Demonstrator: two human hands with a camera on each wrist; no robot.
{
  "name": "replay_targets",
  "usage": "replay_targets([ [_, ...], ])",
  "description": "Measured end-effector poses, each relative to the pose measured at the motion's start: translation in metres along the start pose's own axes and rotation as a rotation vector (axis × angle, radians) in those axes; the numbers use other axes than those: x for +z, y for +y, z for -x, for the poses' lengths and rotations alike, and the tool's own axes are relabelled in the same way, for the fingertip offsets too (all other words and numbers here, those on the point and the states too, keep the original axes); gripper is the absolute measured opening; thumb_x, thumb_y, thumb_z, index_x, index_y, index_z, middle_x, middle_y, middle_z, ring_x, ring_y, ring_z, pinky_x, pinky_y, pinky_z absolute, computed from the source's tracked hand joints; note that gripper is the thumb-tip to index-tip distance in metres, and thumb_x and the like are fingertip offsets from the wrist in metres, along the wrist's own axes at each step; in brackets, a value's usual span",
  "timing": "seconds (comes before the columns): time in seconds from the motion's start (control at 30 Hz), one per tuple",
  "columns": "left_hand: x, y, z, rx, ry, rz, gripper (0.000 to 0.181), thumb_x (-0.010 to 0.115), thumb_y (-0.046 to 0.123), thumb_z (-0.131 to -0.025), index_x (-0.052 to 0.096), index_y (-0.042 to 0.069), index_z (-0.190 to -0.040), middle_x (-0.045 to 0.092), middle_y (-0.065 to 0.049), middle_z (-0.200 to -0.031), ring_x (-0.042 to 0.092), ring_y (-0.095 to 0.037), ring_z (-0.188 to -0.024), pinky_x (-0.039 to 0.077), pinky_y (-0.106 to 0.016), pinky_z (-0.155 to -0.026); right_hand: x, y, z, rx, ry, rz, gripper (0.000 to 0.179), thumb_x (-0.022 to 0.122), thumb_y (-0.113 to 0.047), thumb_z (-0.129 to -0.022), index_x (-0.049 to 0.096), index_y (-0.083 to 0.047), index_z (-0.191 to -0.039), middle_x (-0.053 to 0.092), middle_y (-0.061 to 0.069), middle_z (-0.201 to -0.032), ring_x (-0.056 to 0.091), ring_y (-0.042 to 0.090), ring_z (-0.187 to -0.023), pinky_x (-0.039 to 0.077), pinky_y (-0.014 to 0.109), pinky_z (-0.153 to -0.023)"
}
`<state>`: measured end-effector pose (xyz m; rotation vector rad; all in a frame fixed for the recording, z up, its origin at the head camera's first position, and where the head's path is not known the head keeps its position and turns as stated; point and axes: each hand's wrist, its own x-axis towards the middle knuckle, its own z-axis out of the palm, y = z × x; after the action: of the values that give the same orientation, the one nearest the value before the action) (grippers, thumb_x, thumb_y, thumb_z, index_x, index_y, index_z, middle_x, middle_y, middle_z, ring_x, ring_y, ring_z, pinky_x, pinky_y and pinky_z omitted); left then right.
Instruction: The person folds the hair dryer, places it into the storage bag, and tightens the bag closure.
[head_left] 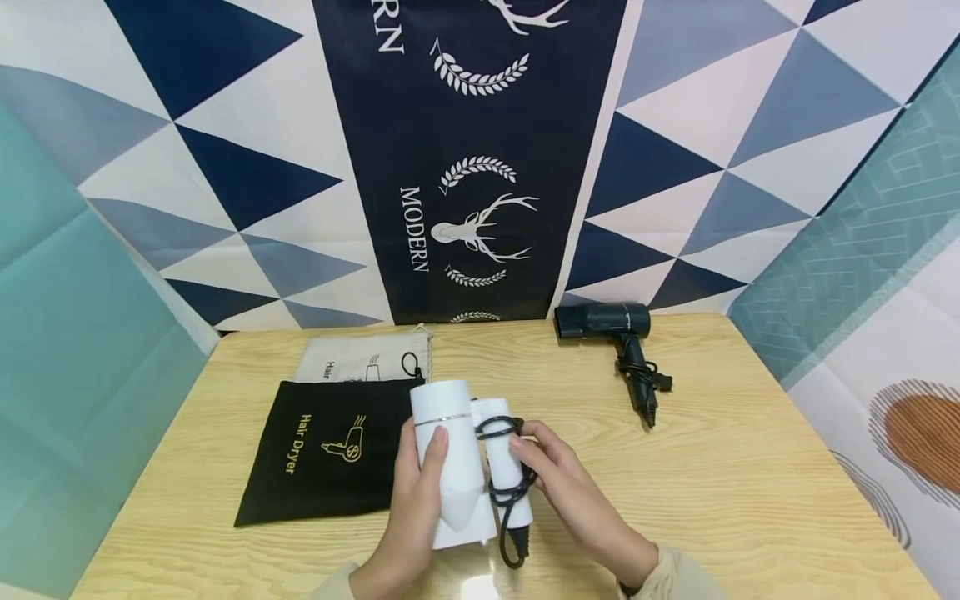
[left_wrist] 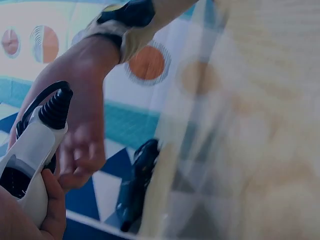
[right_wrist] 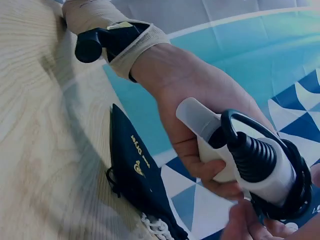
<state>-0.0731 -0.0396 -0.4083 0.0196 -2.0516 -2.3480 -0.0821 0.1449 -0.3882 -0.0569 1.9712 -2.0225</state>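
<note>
A white hair dryer [head_left: 442,408] is held up in front of me, its handle [head_left: 501,454] folded in beside the barrel. My left hand [head_left: 411,508] grips the barrel, thumb on top. On the other side my right hand [head_left: 573,492] holds the handle where the black cord [head_left: 502,493] is wound round it. In the right wrist view the ribbed cord sleeve [right_wrist: 252,157] sticks out from the handle end, and a loop of cord arches over it. Part of the barrel is hidden behind my left fingers.
A black drawstring pouch [head_left: 322,467] printed "Hair Dryer" lies to the left, overlapping a whitish pouch [head_left: 360,350] behind it. At the back right of the wooden table [head_left: 712,500] lies a black hair dryer [head_left: 611,321], cord wrapped round its handle. Patterned cloth stands behind.
</note>
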Motion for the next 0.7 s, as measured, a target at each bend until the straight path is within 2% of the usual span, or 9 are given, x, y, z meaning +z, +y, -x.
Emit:
replay_targets([
  [0.1,-0.009,0.007,-0.009,0.028,0.041,-0.002,0.045,0.042,0.037,-0.107,0.035,0.011,-0.143,0.056,-0.017,-0.108,0.064,-0.027,-0.087,0.055,-0.039,-0.071,-0.002,0.0,0.0,-0.018,-0.053,0.014,0.047,0.051,-0.031,-0.105,0.043,0.003,-0.136,0.061,0.016,-0.119,0.062,0.022,-0.104,0.052,0.036,-0.09],
  [0.2,-0.016,0.01,-0.018,0.064,0.081,0.008,0.043,0.04,0.039,-0.107,0.036,0.012,-0.141,0.054,-0.016,-0.109,0.062,-0.026,-0.088,0.055,-0.038,-0.07,-0.003,0.004,0.002,-0.047,-0.138,0.06,0.051,0.051,-0.027,-0.104,0.038,0.007,-0.141,0.064,0.017,-0.114,0.064,0.022,-0.099,0.053,0.039,-0.09],
  [0.27,-0.019,0.011,-0.021,0.075,0.092,0.001,0.043,0.041,0.039,-0.107,0.036,0.013,-0.141,0.053,-0.015,-0.11,0.061,-0.025,-0.091,0.054,-0.037,-0.071,-0.003,0.008,0.003,-0.062,-0.201,0.077,0.052,0.052,-0.023,-0.104,0.037,0.009,-0.141,0.065,0.016,-0.114,0.064,0.022,-0.098,0.053,0.038,-0.091],
  [0.33,-0.019,0.01,-0.023,0.077,0.076,-0.002,0.044,0.041,0.039,-0.107,0.036,0.012,-0.142,0.053,-0.015,-0.111,0.061,-0.026,-0.092,0.054,-0.037,-0.073,-0.002,0.011,0.004,-0.075,-0.242,0.089,0.052,0.052,-0.022,-0.104,0.036,0.01,-0.142,0.065,0.016,-0.116,0.064,0.021,-0.1,0.052,0.035,-0.091],
  [0.5,-0.016,0.006,-0.023,0.062,0.028,-0.034,0.047,0.042,0.038,-0.107,0.033,0.012,-0.144,0.055,-0.016,-0.113,0.061,-0.026,-0.094,0.052,-0.036,-0.078,0.0,0.014,0.003,-0.114,-0.23,0.113,0.048,0.053,-0.021,-0.104,0.041,0.008,-0.14,0.063,0.018,-0.122,0.061,0.021,-0.11,0.051,0.03,-0.093],
  [0.6,-0.014,0.004,-0.021,0.051,0.044,-0.045,0.047,0.042,0.039,-0.107,0.034,0.011,-0.144,0.055,-0.015,-0.112,0.06,-0.025,-0.095,0.051,-0.034,-0.08,0.0,0.012,0.002,-0.135,-0.214,0.148,0.042,0.054,-0.022,-0.103,0.047,0.008,-0.131,0.063,0.017,-0.118,0.06,0.022,-0.11,0.05,0.03,-0.094],
  [0.7,-0.013,0.002,-0.019,0.048,0.067,-0.045,0.046,0.042,0.038,-0.107,0.034,0.01,-0.142,0.054,-0.015,-0.111,0.059,-0.024,-0.094,0.051,-0.034,-0.077,0.001,0.011,0.002,-0.126,-0.218,0.135,0.039,0.053,-0.023,-0.104,0.045,0.007,-0.128,0.064,0.018,-0.118,0.062,0.023,-0.109,0.05,0.03,-0.094],
])
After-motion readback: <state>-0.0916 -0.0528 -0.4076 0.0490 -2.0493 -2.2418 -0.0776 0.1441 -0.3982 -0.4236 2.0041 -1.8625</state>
